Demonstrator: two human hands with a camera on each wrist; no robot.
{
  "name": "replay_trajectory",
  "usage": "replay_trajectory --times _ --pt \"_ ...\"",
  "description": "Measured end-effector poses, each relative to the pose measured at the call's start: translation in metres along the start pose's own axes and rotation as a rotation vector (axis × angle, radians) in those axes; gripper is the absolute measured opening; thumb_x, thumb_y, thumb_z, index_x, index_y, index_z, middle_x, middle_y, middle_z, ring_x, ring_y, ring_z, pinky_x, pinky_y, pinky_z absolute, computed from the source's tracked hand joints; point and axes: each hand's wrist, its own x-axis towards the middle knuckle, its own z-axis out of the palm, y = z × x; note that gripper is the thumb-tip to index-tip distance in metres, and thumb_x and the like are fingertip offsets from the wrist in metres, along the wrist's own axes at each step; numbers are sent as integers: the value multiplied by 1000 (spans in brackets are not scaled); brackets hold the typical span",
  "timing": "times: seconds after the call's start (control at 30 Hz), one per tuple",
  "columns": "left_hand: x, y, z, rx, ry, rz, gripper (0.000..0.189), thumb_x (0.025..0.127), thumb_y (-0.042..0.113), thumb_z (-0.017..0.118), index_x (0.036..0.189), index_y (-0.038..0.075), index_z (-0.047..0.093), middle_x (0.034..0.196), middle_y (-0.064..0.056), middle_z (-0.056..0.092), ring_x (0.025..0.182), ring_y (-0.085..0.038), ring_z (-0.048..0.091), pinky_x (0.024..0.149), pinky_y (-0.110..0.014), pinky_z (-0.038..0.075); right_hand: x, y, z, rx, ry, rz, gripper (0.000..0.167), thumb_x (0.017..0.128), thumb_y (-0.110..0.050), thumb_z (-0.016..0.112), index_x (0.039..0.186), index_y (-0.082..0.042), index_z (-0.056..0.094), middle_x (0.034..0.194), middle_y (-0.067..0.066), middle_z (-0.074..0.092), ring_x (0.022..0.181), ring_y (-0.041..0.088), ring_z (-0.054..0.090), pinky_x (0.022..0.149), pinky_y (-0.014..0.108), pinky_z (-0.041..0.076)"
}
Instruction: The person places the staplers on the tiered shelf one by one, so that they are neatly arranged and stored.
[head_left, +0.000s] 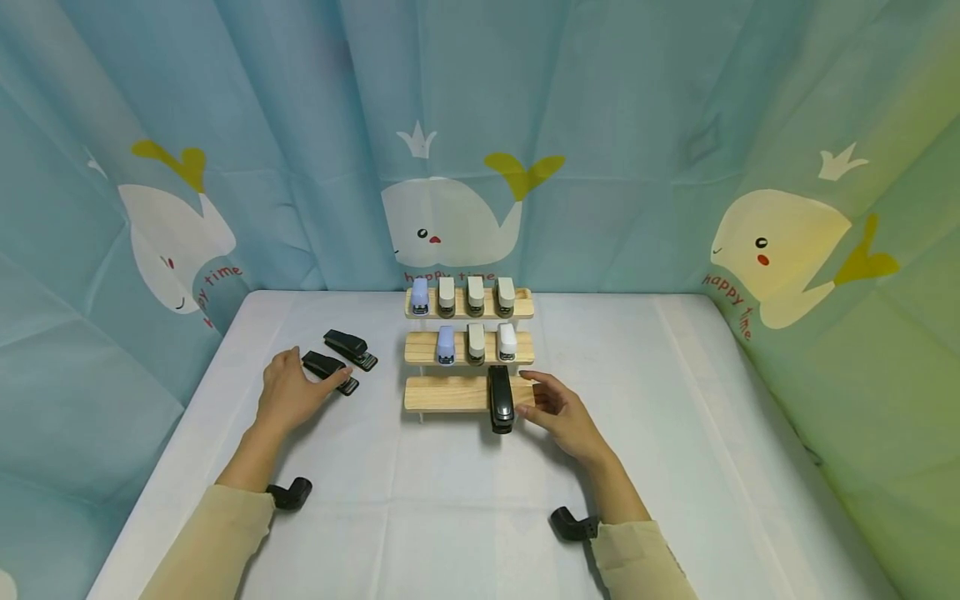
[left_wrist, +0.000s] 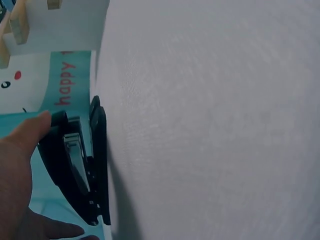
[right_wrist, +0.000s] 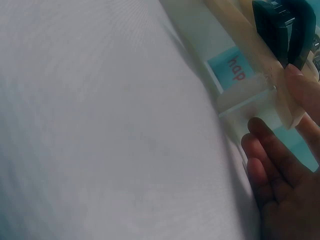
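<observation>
At the left, two black staplers lie on the white table. My left hand point(head_left: 291, 392) spans the nearer stapler point(head_left: 324, 365); its thumb touches one end in the left wrist view, and its other fingertips are by the far end, slightly apart. Just behind lies the other black stapler point(head_left: 349, 347). A third black stapler point(head_left: 500, 402) stands across the bottom tier of the wooden rack point(head_left: 450, 395), its end jutting over the front edge. My right hand point(head_left: 564, 418) is beside this stapler at the rack's right end, fingers loosely spread; one fingertip point(right_wrist: 296, 71) meets its lower end.
Smaller staplers in pale blue, beige-grey and white stand on the upper two tiers, including a blue one point(head_left: 420, 297) and a white one point(head_left: 507, 342). A whale-print curtain point(head_left: 630, 167) hangs behind the table point(head_left: 637, 400). Black wrist mounts point(head_left: 574, 525) stick out at both cuffs.
</observation>
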Motion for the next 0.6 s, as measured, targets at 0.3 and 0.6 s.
replay_trajectory --times 0.3,0.6 --pt "4 -3 3 13 -7 -22 122 85 75 67 155 -17 25 158 -40 26 148 -56 22 117 -67 33 -1 0 0 1 1 8 57 92 -18 80 145 -24 58 122 18 66 105 26 62 88 26 52" --pt "4 -6 5 1 13 -33 118 83 77 68 153 -13 34 153 -37 33 142 -54 31 111 -67 39 0 0 0 3 3 8 58 92 -18 80 145 -23 57 122 18 66 105 25 61 87 26 52"
